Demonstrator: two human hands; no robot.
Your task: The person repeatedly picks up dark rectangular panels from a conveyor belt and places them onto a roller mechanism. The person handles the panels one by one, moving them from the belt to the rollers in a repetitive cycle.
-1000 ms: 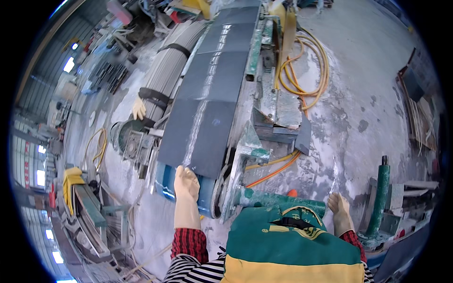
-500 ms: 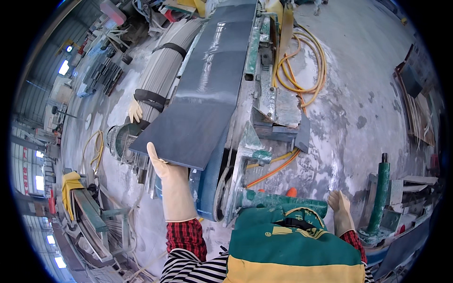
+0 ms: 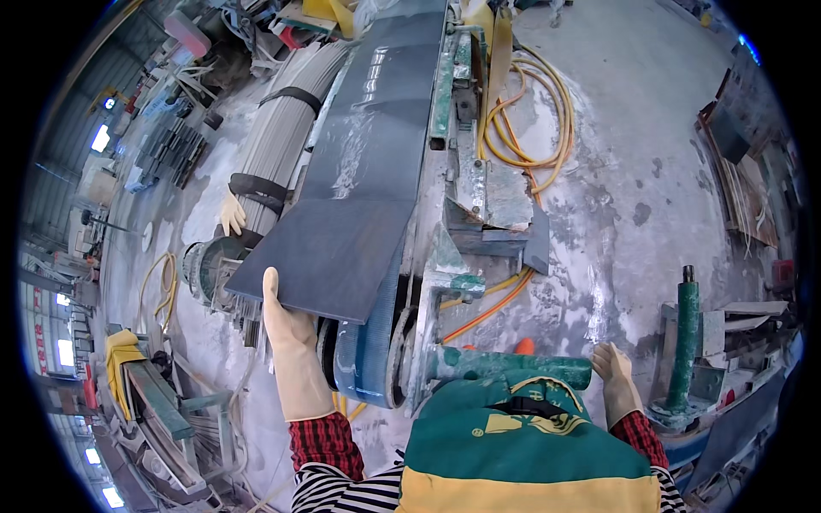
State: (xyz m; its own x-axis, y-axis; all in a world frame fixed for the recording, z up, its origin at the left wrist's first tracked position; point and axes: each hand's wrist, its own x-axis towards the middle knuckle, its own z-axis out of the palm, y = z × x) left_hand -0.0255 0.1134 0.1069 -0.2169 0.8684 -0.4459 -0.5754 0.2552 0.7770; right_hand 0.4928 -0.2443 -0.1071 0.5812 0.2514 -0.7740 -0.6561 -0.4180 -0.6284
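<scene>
My left hand (image 3: 292, 338), in a cream rubber glove, grips the near left edge of a flat dark grey slab (image 3: 329, 256). Its thumb lies over the top, and the fingers are hidden beneath. The slab's left corner juts past the blue conveyor belt (image 3: 366, 363) that carries it. Behind it on the belt lies another dark, wet slab (image 3: 368, 145). Away to the right, my gloved right hand (image 3: 614, 376) hangs past the end of a green roller-like tube (image 3: 513, 366), fingers loosely extended and holding nothing.
A strapped bundle of grey strips (image 3: 274, 141) lies along the belt's left side, a spare cream glove (image 3: 231, 214) on its near end. A motor (image 3: 212, 267) sits beside it. Yellow hoses (image 3: 560, 154) coil on the right floor. A green post (image 3: 687, 342) stands at right.
The near slab has slid a little toward me along the belt. My left hand has moved nearer and slightly left with it. My right hand stays by the tube's end.
</scene>
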